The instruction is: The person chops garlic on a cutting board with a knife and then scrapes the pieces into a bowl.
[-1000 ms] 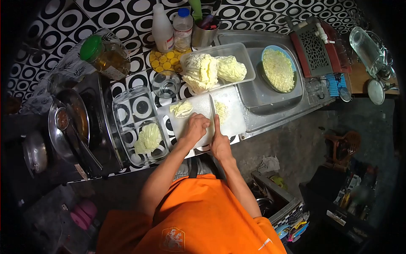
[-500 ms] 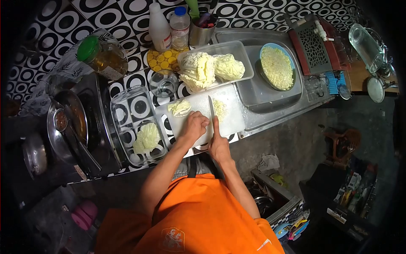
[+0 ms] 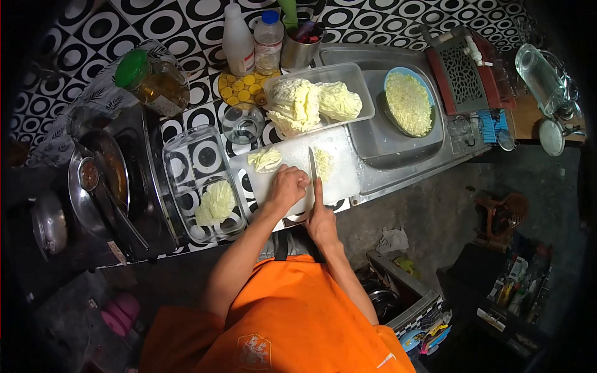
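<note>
A white cutting board [image 3: 339, 180] lies on the counter in front of me. My left hand [image 3: 287, 188] presses down on cabbage on the board, which the fingers hide. My right hand [image 3: 321, 217] grips a knife [image 3: 312, 163], index finger along the spine, blade upright beside the left fingers. A small heap of chopped cabbage [image 3: 323, 163] lies right of the blade. A loose cabbage piece [image 3: 266, 159] rests at the board's far left.
A clear tub [image 3: 364, 93] holds cabbage wedges [image 3: 311, 102]. A blue bowl of shredded cabbage [image 3: 408, 102] sits in the sink. A glass dish [image 3: 186, 161] holds cabbage leaves [image 3: 216, 202]. A glass [image 3: 242, 124], bottles [image 3: 239, 42] and a stove pan [image 3: 99, 180] stand left.
The knife has kept working up and down beside my left fingers. The view shifted slightly; both hands stay in the same spot on the board.
</note>
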`<state>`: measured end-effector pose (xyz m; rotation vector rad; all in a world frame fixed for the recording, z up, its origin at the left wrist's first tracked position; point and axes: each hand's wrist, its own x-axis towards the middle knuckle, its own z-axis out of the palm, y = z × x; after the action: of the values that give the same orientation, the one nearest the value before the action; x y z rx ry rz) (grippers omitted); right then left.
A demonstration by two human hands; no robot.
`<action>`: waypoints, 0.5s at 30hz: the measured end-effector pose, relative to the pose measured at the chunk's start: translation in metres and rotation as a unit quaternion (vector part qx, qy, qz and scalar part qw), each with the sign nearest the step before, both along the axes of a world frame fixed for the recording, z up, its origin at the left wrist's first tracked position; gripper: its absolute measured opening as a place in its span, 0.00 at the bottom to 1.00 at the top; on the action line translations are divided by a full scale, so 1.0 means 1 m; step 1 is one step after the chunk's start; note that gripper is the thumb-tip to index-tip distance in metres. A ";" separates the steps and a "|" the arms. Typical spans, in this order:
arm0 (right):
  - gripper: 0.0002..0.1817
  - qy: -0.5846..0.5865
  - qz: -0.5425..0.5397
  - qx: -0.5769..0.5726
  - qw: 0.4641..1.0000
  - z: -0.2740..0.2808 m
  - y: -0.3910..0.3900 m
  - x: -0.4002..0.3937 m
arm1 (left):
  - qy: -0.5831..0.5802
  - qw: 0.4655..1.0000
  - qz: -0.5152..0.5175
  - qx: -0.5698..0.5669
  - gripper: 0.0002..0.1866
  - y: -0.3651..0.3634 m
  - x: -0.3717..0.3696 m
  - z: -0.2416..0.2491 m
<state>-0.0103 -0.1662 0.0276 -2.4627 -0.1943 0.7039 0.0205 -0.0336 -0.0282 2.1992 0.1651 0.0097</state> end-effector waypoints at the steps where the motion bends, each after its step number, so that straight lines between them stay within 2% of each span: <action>1: 0.50 -0.005 -0.009 -0.019 1.000 -0.006 -0.002 -0.012 | 0.001 1.000 0.003 -0.001 0.04 0.000 -0.001 -0.004; 5: 0.51 0.025 -0.038 -0.055 0.997 -0.020 0.003 -0.014 | -0.048 0.999 -0.018 -0.009 0.05 0.003 -0.004 -0.010; 6: 0.53 0.019 -0.033 -0.016 0.999 -0.013 0.004 -0.005 | -0.061 0.998 -0.026 0.005 0.05 0.003 -0.004 -0.008; 10: 0.53 0.056 -0.018 -0.036 0.998 0.014 0.009 0.024 | -0.074 0.997 -0.026 -0.002 0.06 0.002 -0.006 -0.001; 15: 0.52 0.037 -0.022 -0.039 0.998 0.001 0.001 -0.010 | -0.106 0.994 -0.033 -0.016 0.09 0.003 -0.009 -0.014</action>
<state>-0.0198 -0.1648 0.0288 -2.5004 -0.0857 0.7966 0.0115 -0.0307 -0.0427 2.1535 -0.0269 0.2013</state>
